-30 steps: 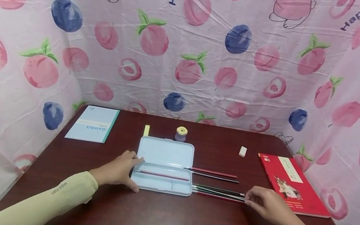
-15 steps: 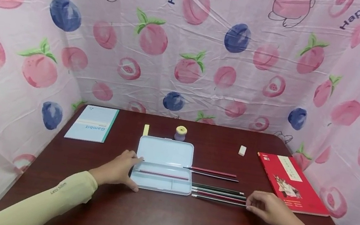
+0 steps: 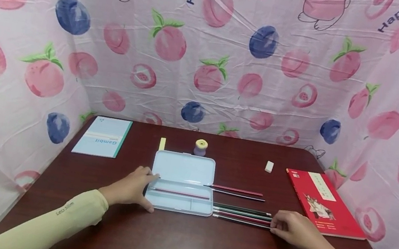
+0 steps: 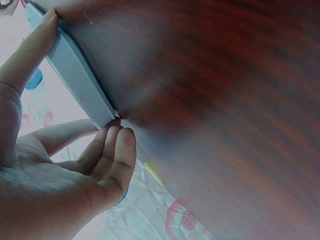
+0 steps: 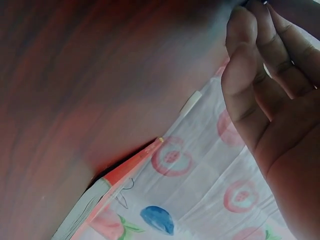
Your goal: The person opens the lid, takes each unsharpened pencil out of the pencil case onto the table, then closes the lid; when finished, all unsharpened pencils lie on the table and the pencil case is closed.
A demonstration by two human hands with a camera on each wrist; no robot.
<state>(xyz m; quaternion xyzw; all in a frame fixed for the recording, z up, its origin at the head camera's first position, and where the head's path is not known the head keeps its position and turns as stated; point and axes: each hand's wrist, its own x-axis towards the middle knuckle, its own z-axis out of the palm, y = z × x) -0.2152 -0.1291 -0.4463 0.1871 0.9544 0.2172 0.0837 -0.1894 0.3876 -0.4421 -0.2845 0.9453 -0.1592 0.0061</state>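
A pale blue pencil case (image 3: 183, 168) lies open, with a red pencil (image 3: 181, 194) in its lower half. My left hand (image 3: 132, 188) grips its left end, thumb at the near corner and forefinger by the hinge. In the left wrist view, the hand (image 4: 65, 160) spans the case's side (image 4: 80, 75). Several dark and red pencils (image 3: 239, 215) lie side by side to the right of the case. My right hand (image 3: 293, 230) pinches the right end of the nearest black pencil (image 3: 240, 221); in the right wrist view the fingertips (image 5: 242, 65) are bent together, the pencil mostly hidden.
Two more pencils (image 3: 237, 190) lie by the hinge. Behind are a yellow strip (image 3: 162, 144), a yellow-and-purple spool-shaped object (image 3: 200, 148) and a white eraser (image 3: 269, 167). A notebook (image 3: 103, 136) lies at left, a red book (image 3: 325, 204) at right. A printed curtain surrounds the table.
The black pencil has come to lie nearest the front, beside the red one. My right hand has shifted slightly toward me, then a little left. My left hand stays on the pencil case.
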